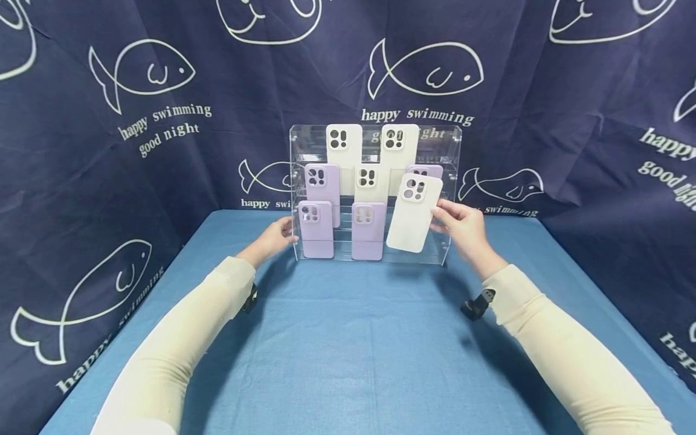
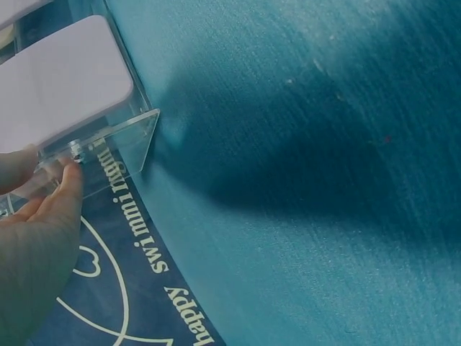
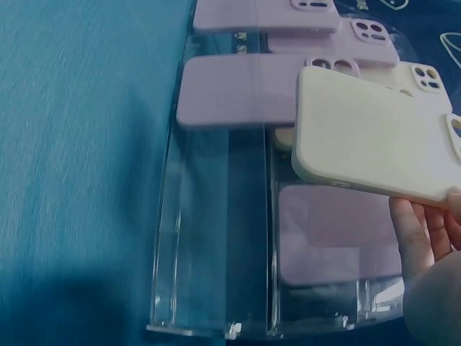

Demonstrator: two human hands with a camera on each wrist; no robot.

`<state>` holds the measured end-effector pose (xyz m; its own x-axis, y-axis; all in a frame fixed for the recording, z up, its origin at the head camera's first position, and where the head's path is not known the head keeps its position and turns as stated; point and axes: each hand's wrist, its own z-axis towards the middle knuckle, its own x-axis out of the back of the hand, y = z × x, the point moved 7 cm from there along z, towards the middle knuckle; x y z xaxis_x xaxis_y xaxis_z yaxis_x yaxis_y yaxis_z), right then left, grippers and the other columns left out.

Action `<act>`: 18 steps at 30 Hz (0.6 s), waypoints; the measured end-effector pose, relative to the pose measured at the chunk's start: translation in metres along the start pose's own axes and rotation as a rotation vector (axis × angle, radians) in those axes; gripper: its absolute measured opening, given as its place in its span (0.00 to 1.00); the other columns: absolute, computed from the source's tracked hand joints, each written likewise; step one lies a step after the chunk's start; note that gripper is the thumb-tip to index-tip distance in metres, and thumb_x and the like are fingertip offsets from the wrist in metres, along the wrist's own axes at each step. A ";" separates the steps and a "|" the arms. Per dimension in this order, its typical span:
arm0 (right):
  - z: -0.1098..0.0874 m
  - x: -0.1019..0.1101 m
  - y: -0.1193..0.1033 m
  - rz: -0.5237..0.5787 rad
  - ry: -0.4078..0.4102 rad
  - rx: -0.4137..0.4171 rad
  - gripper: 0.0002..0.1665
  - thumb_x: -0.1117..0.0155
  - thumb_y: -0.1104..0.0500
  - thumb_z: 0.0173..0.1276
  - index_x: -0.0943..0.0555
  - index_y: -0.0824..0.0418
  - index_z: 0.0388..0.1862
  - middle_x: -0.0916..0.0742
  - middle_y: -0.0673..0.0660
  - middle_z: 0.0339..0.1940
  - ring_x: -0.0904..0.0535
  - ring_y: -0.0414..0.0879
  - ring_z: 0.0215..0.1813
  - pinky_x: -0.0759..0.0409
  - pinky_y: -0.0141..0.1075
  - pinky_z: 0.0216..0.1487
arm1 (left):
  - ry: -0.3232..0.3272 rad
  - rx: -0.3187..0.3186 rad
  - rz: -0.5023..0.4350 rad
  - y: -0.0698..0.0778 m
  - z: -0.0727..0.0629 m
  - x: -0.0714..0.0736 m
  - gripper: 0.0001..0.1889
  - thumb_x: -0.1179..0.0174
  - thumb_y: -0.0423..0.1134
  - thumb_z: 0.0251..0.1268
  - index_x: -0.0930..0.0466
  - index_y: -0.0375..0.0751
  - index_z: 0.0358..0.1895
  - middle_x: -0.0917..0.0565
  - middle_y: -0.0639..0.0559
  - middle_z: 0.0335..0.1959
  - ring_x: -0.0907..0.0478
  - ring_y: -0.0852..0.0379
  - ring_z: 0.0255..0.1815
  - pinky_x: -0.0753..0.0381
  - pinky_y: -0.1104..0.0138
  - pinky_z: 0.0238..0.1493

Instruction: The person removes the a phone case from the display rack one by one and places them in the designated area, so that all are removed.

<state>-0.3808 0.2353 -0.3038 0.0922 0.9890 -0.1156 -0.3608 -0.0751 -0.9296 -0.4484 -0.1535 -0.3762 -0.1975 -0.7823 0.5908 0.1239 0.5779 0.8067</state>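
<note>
Before the right-hand part of the clear acrylic display rack (image 1: 310, 145), a white phone case (image 1: 414, 214) is held up, tilted, camera cutouts uppermost. My right hand (image 1: 464, 229) grips it by its right edge, thumb to the front, fingers behind; I cannot tell whether the case touches the rack. My left hand (image 1: 272, 238) pinches the rack's left side panel (image 2: 126, 148) between thumb and fingers. Rack contents, front tier: one lilac phone case at left (image 1: 316, 232), another at centre (image 1: 368, 232). Middle tier: lilac case at left (image 1: 328, 187), white at centre (image 1: 371, 184), lilac at right (image 1: 435, 171), the last partly hidden by the held case in the head view. Rear tier: two white cases, left (image 1: 348, 154) and right (image 1: 405, 151). The rack stands on a blue cloth-covered surface (image 1: 348, 338); behind it hangs a navy curtain (image 1: 326, 78) printed with white fish and lettering.
</note>
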 end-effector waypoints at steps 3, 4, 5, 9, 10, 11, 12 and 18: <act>-0.002 -0.006 0.000 -0.005 -0.017 -0.013 0.26 0.37 0.70 0.66 0.30 0.85 0.58 0.11 0.42 0.29 0.14 0.33 0.33 0.12 0.32 0.39 | -0.002 0.012 0.002 0.000 -0.001 0.000 0.34 0.48 0.28 0.70 0.53 0.27 0.75 0.41 0.30 0.73 0.40 0.37 0.73 0.36 0.54 0.75; -0.002 -0.008 0.000 -0.002 -0.020 -0.023 0.27 0.37 0.70 0.66 0.30 0.86 0.58 0.12 0.42 0.29 0.14 0.33 0.33 0.12 0.32 0.39 | -0.003 0.016 0.002 0.000 -0.001 0.000 0.34 0.48 0.28 0.71 0.53 0.27 0.75 0.42 0.30 0.73 0.41 0.37 0.74 0.36 0.54 0.75; -0.003 -0.011 0.001 0.003 -0.019 -0.035 0.27 0.37 0.70 0.66 0.31 0.85 0.58 0.12 0.42 0.28 0.14 0.33 0.33 0.12 0.32 0.39 | -0.005 0.018 -0.002 -0.001 -0.001 0.000 0.34 0.48 0.28 0.71 0.53 0.27 0.75 0.42 0.30 0.73 0.41 0.37 0.74 0.36 0.54 0.75; -0.004 -0.019 0.004 0.001 -0.019 -0.080 0.26 0.37 0.69 0.66 0.30 0.84 0.59 0.12 0.42 0.28 0.15 0.33 0.33 0.12 0.32 0.39 | -0.017 0.009 -0.031 -0.004 0.001 0.000 0.35 0.46 0.28 0.69 0.52 0.27 0.75 0.41 0.30 0.73 0.41 0.37 0.74 0.36 0.54 0.75; -0.003 -0.022 0.005 -0.003 -0.020 -0.089 0.26 0.37 0.69 0.66 0.30 0.84 0.59 0.13 0.42 0.28 0.15 0.33 0.33 0.12 0.32 0.39 | -0.020 0.006 -0.038 -0.005 0.002 -0.001 0.35 0.45 0.28 0.69 0.52 0.28 0.75 0.41 0.30 0.73 0.41 0.38 0.74 0.35 0.55 0.75; -0.003 -0.024 0.005 -0.007 -0.022 -0.096 0.26 0.37 0.69 0.67 0.30 0.83 0.59 0.13 0.41 0.28 0.15 0.33 0.33 0.12 0.32 0.39 | -0.015 -0.018 -0.042 -0.007 0.005 0.000 0.36 0.43 0.29 0.68 0.50 0.28 0.74 0.39 0.30 0.72 0.38 0.39 0.73 0.31 0.57 0.73; -0.003 -0.026 0.006 -0.011 -0.024 -0.100 0.26 0.37 0.69 0.67 0.30 0.83 0.59 0.13 0.41 0.28 0.15 0.33 0.33 0.12 0.32 0.40 | -0.015 -0.021 -0.042 -0.008 0.006 0.000 0.36 0.42 0.30 0.68 0.50 0.29 0.74 0.39 0.30 0.72 0.38 0.39 0.73 0.31 0.57 0.73; -0.002 -0.037 0.008 -0.011 -0.042 -0.123 0.27 0.37 0.67 0.67 0.30 0.83 0.59 0.12 0.41 0.28 0.15 0.33 0.33 0.12 0.33 0.39 | -0.020 0.005 -0.032 -0.005 0.004 0.000 0.34 0.46 0.29 0.70 0.50 0.28 0.74 0.40 0.31 0.73 0.41 0.38 0.74 0.36 0.55 0.75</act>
<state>-0.3852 0.1974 -0.3071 0.0558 0.9941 -0.0933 -0.2433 -0.0771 -0.9669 -0.4533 -0.1553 -0.3806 -0.2202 -0.7957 0.5642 0.1126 0.5538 0.8250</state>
